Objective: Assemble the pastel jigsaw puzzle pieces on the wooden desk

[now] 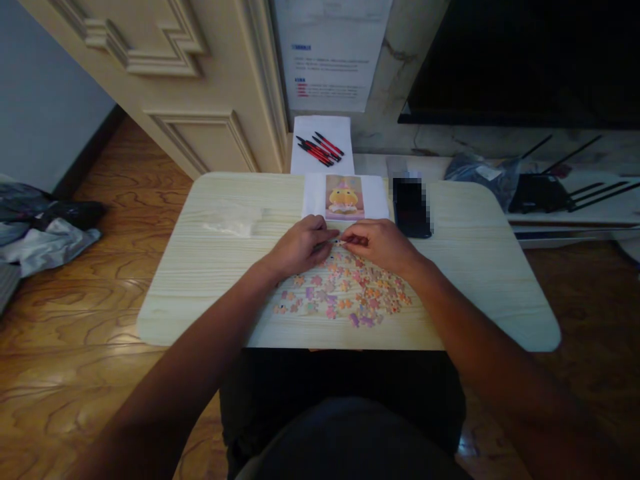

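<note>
On the pale table, we are pinching small puzzle pieces at the far edge of the scattered pile, our left hand and right hand meeting fingertip to fingertip. Just beyond them, we are seeing the reference picture lying flat beside a dark phone, with red pens farther back.

Room: glossy wood-grain floor; cream panelled door; marble wall; dark television screen; pale wood worktop; dim light.
</note>
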Available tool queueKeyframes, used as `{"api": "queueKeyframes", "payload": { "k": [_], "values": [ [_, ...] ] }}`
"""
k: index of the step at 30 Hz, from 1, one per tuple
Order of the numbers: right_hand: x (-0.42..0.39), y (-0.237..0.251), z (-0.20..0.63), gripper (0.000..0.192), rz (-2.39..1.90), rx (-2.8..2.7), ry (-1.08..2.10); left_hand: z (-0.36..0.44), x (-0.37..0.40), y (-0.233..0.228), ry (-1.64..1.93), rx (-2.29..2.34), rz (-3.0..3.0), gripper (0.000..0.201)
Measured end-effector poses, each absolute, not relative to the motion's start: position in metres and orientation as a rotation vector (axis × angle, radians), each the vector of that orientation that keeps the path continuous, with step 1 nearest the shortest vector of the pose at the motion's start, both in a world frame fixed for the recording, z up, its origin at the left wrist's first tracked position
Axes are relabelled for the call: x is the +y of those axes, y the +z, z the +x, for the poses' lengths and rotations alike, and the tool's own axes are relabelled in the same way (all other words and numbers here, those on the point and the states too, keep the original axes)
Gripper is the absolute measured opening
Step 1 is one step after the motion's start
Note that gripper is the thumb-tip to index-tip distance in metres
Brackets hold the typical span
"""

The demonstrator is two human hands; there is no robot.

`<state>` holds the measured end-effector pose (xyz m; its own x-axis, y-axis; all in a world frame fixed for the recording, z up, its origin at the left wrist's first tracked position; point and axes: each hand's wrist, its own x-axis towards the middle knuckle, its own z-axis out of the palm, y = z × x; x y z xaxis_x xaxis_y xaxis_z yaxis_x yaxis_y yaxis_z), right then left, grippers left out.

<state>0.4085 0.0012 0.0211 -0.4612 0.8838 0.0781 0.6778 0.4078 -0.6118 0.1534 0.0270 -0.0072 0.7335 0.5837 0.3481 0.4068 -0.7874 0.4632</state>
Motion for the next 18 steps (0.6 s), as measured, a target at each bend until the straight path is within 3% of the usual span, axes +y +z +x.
{"api": "queueKeyframes", "payload": {
  "k": [18],
  "values": [
    [-0.002, 0.016, 0.420, 0.011, -1.350, -2.215, 0.785, 0.147, 0.030, -0.008, 0.726, 0.827, 2.410, 0.042]
  ]
}}
